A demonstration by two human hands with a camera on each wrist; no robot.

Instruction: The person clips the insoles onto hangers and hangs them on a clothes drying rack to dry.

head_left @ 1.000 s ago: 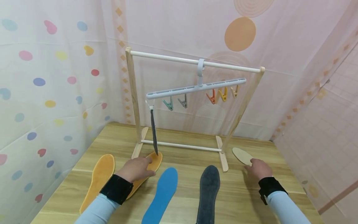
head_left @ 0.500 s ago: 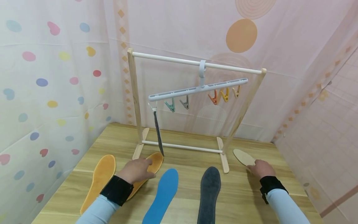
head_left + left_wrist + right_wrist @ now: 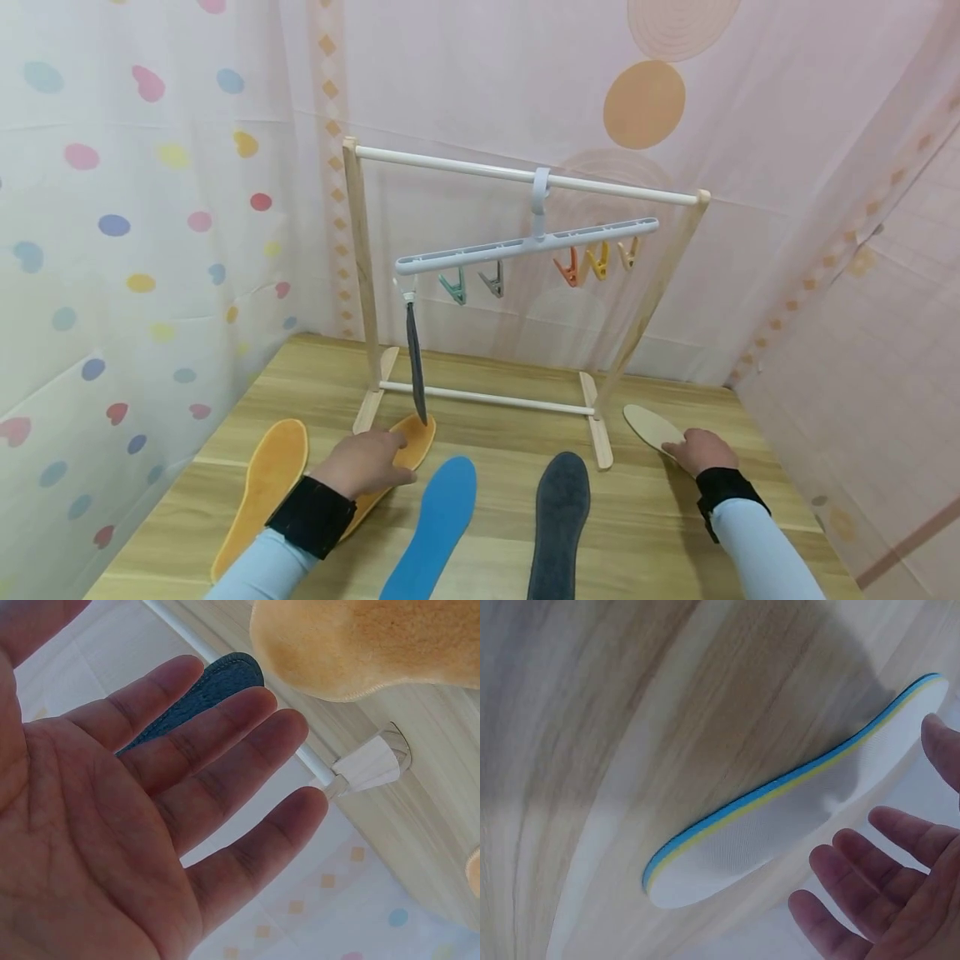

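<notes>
My left hand (image 3: 363,463) hovers over an orange insole (image 3: 417,438), its fingers extended and slightly spread. In the left wrist view, the palm faces the camera with nothing in it, and the fleecy orange insole (image 3: 360,645) is apart from the fingertips. At the right of the table, my right hand (image 3: 705,452) is over a cream insole (image 3: 649,423). The right wrist view shows that insole's blue and yellow layered edge; the fingers are loosely bent beside it and hold nothing. A dark grey insole (image 3: 416,362) hangs from a white clip at the hanger's left end.
A wooden rack (image 3: 362,275) with white rods bears a pale blue hanger (image 3: 517,247) with several coloured clips. Another orange insole (image 3: 262,492), a blue insole (image 3: 438,525) and a dark grey insole (image 3: 562,517) lie on the table. Patterned curtains stand behind and beside it.
The head view has shifted slightly. The hanging dark grey insole sways a little sideways. Both hands stay almost where they were, and no insole on the table has moved.
</notes>
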